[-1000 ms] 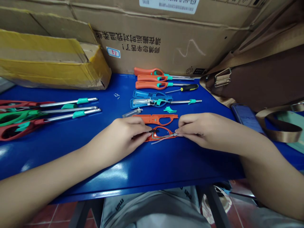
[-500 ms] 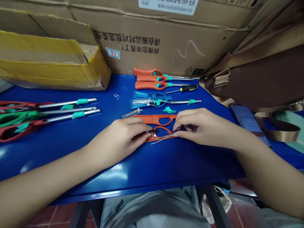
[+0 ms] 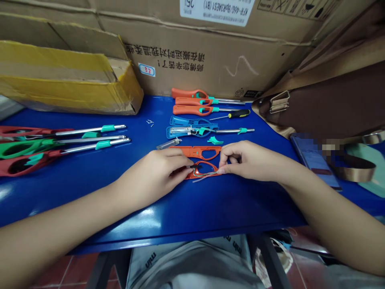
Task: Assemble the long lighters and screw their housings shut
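An orange lighter half-shell (image 3: pixel 207 177) lies on the blue table, with a black igniter part (image 3: pixel 195 166) and a thin green wire (image 3: pixel 196 174) in its trigger opening. My left hand (image 3: pixel 164 170) pinches the black part at the shell's left side; its fingertips hide the handle end. At the other end, my right hand (image 3: pixel 240 160) has thumb and forefinger closed on the wire, by the shell's tip. Just behind lies the second orange half-shell (image 3: pixel 192 151). A clear fuel tank (image 3: pixel 168 143) and a green trigger (image 3: pixel 214 140) rest farther back.
An opened blue lighter (image 3: pixel 180 131), a screwdriver (image 3: pixel 239 114) and several orange lighters (image 3: pixel 188 110) lie behind. Small screws (image 3: pixel 149 122) are scattered left of them. Red and green lighters (image 3: pixel 80 140) lie at left, a phone (image 3: pixel 313 160) at right. Cardboard boxes (image 3: pixel 216 52) stand behind.
The camera view has shifted slightly. Both hands keep their pinches at the orange half-shell, and the right hand's fingers have come in a little closer to its tip.
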The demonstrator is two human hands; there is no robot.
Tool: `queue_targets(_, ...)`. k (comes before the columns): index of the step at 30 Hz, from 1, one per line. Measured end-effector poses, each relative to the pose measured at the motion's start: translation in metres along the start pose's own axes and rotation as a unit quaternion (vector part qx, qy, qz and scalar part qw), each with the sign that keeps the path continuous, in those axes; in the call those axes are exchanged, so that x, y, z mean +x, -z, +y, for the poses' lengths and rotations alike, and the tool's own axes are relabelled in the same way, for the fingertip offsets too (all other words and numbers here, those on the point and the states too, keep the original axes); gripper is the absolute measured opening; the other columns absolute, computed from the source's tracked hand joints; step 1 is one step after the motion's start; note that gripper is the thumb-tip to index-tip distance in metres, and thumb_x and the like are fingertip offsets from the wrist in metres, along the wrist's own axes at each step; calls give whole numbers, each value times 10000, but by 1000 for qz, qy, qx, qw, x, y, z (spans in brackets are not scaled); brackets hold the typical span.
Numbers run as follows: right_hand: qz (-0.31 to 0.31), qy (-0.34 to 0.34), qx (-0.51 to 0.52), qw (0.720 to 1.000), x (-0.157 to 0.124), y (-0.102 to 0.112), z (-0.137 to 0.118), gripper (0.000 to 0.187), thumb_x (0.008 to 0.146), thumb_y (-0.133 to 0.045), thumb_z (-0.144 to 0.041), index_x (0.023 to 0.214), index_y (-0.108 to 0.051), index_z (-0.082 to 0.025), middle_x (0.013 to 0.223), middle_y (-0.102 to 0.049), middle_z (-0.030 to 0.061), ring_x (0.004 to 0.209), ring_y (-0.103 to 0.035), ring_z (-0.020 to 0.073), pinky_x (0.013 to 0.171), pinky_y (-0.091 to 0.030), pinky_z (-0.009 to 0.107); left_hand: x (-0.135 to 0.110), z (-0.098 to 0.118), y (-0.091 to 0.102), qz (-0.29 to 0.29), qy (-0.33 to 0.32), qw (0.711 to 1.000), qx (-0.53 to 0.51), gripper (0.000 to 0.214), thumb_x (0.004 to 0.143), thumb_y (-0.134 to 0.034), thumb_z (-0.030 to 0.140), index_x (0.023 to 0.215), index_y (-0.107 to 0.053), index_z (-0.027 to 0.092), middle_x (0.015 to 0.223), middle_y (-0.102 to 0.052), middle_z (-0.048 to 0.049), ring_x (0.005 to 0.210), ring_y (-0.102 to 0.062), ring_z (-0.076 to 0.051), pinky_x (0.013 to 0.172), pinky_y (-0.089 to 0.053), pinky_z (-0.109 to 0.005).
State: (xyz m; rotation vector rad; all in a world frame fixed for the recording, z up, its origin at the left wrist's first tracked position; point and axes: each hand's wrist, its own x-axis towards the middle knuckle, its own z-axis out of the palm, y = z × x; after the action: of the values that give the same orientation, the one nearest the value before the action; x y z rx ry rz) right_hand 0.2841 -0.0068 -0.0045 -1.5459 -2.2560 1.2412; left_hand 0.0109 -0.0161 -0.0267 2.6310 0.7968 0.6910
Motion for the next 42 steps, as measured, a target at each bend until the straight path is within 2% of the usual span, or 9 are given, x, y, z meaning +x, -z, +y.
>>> queue_targets(3,47,29,-3,998,1,1,2,290,786,-800,-420,694,-664,-182,619,-554,-33,570,-417,107,517,-287,261,1,0,1,2,4,1000,-6,120,992,-629,164,984,-747,144,934,-760,-42,851,-711,-179,769,-550,-288)
queue_targets(6,156,61,11,986,5,4,8,419,850,-728,-516,628,-588,-190,550,-438,-55,523,-356,97,497,-252,270,1,1,2,7,9,1000,-9,140,1007,-609,183,996,-744,149,941,-768,-43,849,-722,-178,763,-554,-288)
queue_targets(8,248,90,-17,964,10,7,15,362,875,-709,-477,684,-613,-185,629,-508,-31,543,-386,100,516,-290,272,0,1,1,15,7,1000,-7,134,1004,-615,188,1020,-742,146,950,-774,-40,847,-729,-174,759,-556,-283)
queue_targets(10,284,123,-84,947,16,10,23,198,853,-739,-361,805,-694,-175,795,-608,10,583,-423,103,563,-341,278,-2,1,1,20,6,1000,-6,127,995,-632,188,1046,-740,145,961,-779,-36,860,-735,-169,762,-557,-274)
queue_targets(15,256,156,-144,943,23,10,35,61,888,-691,-221,859,-732,-185,851,-644,21,587,-429,107,602,-365,284,-4,3,1,16,8,1000,1,125,995,-624,186,1024,-740,152,945,-778,-30,857,-733,-175,780,-551,-285)
queue_targets(20,262,209,-170,927,12,11,21,77,930,-660,-200,858,-681,-184,870,-641,34,665,-512,134,627,-389,286,-3,5,5,2,45,999,-5,126,982,-616,172,926,-729,157,861,-742,-30,773,-697,-173,717,-524,-287)
queue_targets(23,153,289,-145,934,1,9,9,54,966,-635,-208,927,-668,-190,940,-655,56,853,-608,173,765,-463,299,-2,5,6,1,61,998,-16,124,974,-618,169,907,-722,161,851,-724,-31,763,-678,-168,703,-512,-280)
queue_targets(27,59,305,-143,940,-6,3,2,69,989,-588,-187,961,-651,-197,981,-654,55,875,-612,165,764,-462,290,-2,5,5,6,62,998,-17,116,973,-618,161,903,-709,159,838,-706,-23,738,-653,-150,660,-483,-254)
queue_targets(42,53,305,-130,942,-1,-10,7,87,990,-566,-165,926,-621,-187,914,-628,36,791,-565,144,704,-415,268,-1,10,8,43,57,997,-19,100,975,-652,184,903,-718,161,831,-710,7,695,-634,-96,628,-457,-196)
